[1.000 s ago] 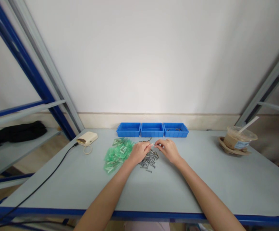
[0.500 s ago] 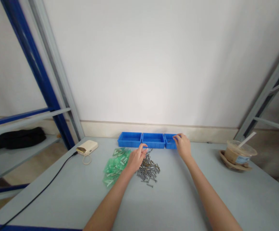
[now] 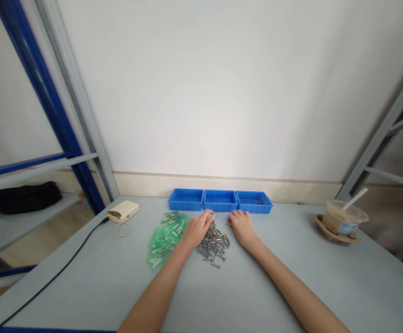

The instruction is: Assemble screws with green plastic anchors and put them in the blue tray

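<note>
A pile of metal screws (image 3: 213, 246) lies on the grey table. My left hand (image 3: 197, 228) is over the pile's left edge, thumb and forefinger drawn together at the tips; what they pinch, if anything, is too small to make out. Just right of the pile, my right hand (image 3: 243, 228) rests low with its fingers curled in, and the thin end of a screw (image 3: 226, 225) pokes out at the fingertips. Behind the hands, three blue trays stand in a row: a left tray (image 3: 186, 206), a middle tray (image 3: 220, 208) and a right tray (image 3: 258, 209) with a few screws inside.
Beside my left hand lies a green plastic bag (image 3: 164, 240) with pale pieces. Farther left is a cream-coloured device (image 3: 125, 211) with a black cable (image 3: 62, 268). A lidded cup (image 3: 343, 217) sits in a cardboard holder at right. A wall rises behind the trays.
My right hand has moved from the right tray leftward and nearer to me, down beside the screw pile. The left hand stays over the pile, its fingers drawn closer together.
</note>
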### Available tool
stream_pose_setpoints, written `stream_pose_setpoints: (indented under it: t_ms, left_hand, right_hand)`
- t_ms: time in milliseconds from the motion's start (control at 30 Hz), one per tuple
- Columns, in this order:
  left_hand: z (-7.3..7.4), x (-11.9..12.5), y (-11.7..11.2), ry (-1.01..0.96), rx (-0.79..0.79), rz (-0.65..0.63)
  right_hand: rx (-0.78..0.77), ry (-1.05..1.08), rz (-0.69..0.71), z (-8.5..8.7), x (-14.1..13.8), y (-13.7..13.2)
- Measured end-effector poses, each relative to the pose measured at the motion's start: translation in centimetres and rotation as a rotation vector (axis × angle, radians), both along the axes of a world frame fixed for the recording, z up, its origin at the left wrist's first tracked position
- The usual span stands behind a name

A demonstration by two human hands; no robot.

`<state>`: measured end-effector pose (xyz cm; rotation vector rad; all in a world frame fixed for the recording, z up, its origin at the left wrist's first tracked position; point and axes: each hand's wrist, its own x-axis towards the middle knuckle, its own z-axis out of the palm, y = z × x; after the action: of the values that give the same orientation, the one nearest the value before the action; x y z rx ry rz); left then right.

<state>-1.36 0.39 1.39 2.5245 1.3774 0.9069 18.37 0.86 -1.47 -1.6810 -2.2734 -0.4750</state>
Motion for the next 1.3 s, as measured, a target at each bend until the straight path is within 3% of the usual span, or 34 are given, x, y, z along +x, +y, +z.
stream_pose_setpoints:
  t_ms: [133,367,567,700,867,1000,1300]
  left_hand:
    - [-0.3,0.2,-0.1,-0.015,0.165,-0.022]
    - [-0.8,1.2,-0.3,0.196,0.257,-0.176]
    - [-1.2,1.6,-0.5,0.302,0.313,-0.184]
    - [-1.3,1.4,-0.4,0.209,0.331,-0.153]
    - [-1.2,1.6,-0.6,0.283,0.348,-0.241]
    - [-1.0,1.7,-0.8,0.253,0.311,-0.194]
    - [-0.5,1.9,-1.1,0.145,0.126,-0.157]
  right_hand:
    - [-0.017,0.161,0.016,0.0,1.3,-1.5]
    - [-0.187,0.832,0.24,1.6,0.9,-2.1]
    - [-0.318,1.049,0.251,1.4,0.2,-2.3]
    - [-0.346,1.101,0.286,1.6,0.1,-2.4]
    - [-0.369,1.162,0.345,1.4,-0.1,-2.6]
    - [-0.353,1.131,0.38,1.4,-0.3,-2.7]
    - [-0.036,0.541,0.259,2.4,-0.1,-3.9]
